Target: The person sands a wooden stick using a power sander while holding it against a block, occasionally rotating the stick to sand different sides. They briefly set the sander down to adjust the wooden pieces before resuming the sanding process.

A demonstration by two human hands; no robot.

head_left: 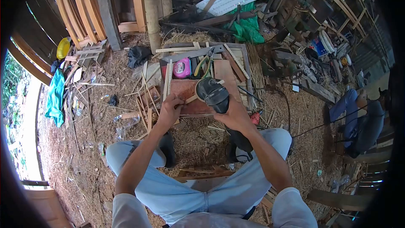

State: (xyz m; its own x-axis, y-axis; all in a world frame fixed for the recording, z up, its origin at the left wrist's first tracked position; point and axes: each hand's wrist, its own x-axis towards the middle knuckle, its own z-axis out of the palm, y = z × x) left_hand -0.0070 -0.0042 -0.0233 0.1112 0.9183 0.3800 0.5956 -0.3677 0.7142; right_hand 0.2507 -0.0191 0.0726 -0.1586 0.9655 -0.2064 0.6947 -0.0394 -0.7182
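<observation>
My right hand [234, 116] is wrapped round a black power tool [213, 94] with a round pad at its front end. A small light wood piece [190, 99] lies against that pad, and my left hand [171, 109] pinches its other end. Both hands are over the near edge of a low wooden worktable [196, 109]. Beyond them on the table are a pink tape measure [182, 68] and pliers with yellow-green handles [204, 66]. A flat reddish board [225, 74] lies to the right of the pliers.
Thin wood strips [149, 120] lie left of the table. A black bag [138, 56] and a bamboo post [151, 12] stand beyond. A cable [288, 105] curves along the right floor. Another person [352, 114] sits at the far right. Shavings cover the ground.
</observation>
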